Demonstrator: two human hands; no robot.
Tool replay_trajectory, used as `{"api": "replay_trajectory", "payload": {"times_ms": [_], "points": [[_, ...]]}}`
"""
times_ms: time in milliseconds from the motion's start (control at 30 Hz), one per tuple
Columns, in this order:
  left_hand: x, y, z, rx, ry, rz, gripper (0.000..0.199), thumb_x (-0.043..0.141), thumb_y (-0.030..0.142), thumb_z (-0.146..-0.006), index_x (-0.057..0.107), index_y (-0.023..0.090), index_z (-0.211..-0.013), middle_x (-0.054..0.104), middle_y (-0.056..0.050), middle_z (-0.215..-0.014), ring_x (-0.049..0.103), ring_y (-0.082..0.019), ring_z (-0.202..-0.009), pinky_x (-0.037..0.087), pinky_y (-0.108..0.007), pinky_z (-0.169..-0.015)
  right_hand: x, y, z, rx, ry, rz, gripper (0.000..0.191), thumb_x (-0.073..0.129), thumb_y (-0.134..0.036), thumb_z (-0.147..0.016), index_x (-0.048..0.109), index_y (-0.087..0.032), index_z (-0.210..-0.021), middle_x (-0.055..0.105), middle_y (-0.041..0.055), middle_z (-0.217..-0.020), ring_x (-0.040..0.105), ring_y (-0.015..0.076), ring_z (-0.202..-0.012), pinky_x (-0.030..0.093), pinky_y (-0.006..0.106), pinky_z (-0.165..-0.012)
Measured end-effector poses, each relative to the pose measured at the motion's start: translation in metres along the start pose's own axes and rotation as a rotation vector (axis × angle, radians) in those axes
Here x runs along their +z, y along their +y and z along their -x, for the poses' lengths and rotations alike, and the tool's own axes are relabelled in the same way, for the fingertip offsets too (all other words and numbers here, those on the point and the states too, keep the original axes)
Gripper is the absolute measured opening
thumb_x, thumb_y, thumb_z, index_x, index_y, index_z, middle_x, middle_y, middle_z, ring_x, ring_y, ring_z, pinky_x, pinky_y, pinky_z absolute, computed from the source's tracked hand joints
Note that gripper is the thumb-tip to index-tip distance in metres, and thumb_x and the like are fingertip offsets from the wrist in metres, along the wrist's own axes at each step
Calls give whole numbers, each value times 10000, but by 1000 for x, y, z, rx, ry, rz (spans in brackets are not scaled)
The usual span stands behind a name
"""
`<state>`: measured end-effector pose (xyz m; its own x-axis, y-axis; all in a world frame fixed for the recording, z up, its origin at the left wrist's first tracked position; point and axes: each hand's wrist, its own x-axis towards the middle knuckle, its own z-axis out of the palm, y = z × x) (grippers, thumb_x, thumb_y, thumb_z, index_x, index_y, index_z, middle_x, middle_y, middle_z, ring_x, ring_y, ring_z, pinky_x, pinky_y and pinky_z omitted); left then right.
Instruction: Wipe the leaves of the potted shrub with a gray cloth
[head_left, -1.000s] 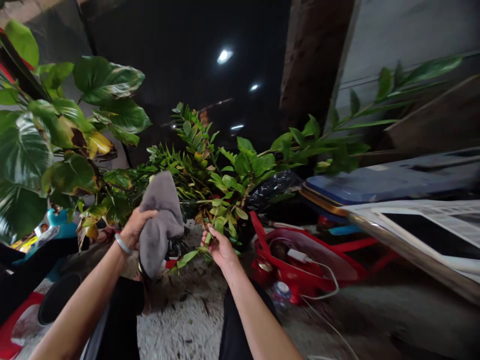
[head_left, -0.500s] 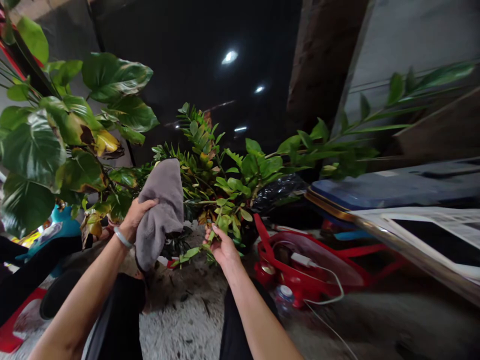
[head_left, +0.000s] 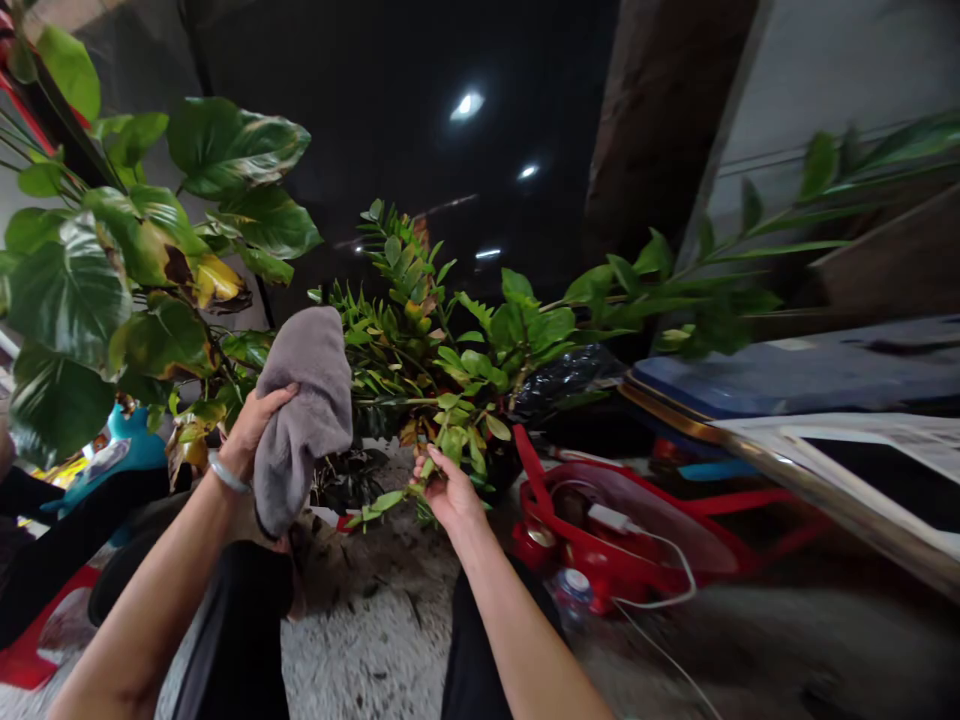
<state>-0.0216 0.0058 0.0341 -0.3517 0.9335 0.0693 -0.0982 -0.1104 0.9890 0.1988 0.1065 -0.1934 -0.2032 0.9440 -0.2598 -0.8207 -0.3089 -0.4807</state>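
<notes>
A grey cloth (head_left: 307,400) hangs bunched from my left hand (head_left: 259,425), whose thumb presses on it. Right of the cloth, my right hand (head_left: 450,490) is closed on a low leafy stem (head_left: 390,503) of the green plant (head_left: 457,370). Some leaves of this plant are yellow or brown. The cloth and the stem are apart.
A large-leaved plant (head_left: 67,290) stands at the left, with a turquoise object (head_left: 135,445) below it. At the right are a red basket (head_left: 637,530) with a white cable, a clear bottle (head_left: 574,590) and a glass-topped table (head_left: 847,490). A dark glossy panel (head_left: 405,100) rises behind.
My left hand has moved slightly left with the grey cloth, away from the leaves. My right hand keeps its hold on the stem. The view has shifted a little.
</notes>
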Motion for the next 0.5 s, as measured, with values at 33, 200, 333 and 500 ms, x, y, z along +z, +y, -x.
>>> {"api": "replay_trajectory", "payload": {"times_ms": [33, 200, 333, 500], "points": [[2, -8, -3, -42, -3, 14, 460, 869, 285, -634, 743, 117, -1042, 792, -93, -943, 713, -223, -807, 566, -313, -778, 2, 1, 0, 4, 0, 2, 244, 842, -217, -689, 672, -206, -864, 724, -11, -664, 641, 145, -481, 543, 258, -433], [-7, -83, 28, -381, -141, -154, 385, 890, 282, -540, 774, 120, -869, 781, -101, -819, 714, -270, -763, 565, -367, -753, 3, 5, 0, 20, -1, 2, 232, 839, -232, -692, 660, -207, -838, 706, -22, -644, 634, 138, -475, 528, 247, -431], [-28, -70, 50, -349, -229, -137, 410, 891, 321, -570, 790, 128, -916, 795, -106, -908, 725, -305, -881, 556, -376, -835, -3, 0, 0, 14, -34, -17, 256, 835, -245, -692, 663, -220, -880, 710, -32, -678, 609, 115, -476, 536, 245, -461], [-33, -2, 20, -78, -5, 23, 358, 864, 346, -650, 766, 200, -962, 792, -49, -920, 721, -278, -937, 571, -354, -833, 0, 2, 2, 6, -31, -26, 260, 837, -249, -661, 668, -226, -857, 707, -31, -664, 601, 119, -479, 541, 256, -465]]}}
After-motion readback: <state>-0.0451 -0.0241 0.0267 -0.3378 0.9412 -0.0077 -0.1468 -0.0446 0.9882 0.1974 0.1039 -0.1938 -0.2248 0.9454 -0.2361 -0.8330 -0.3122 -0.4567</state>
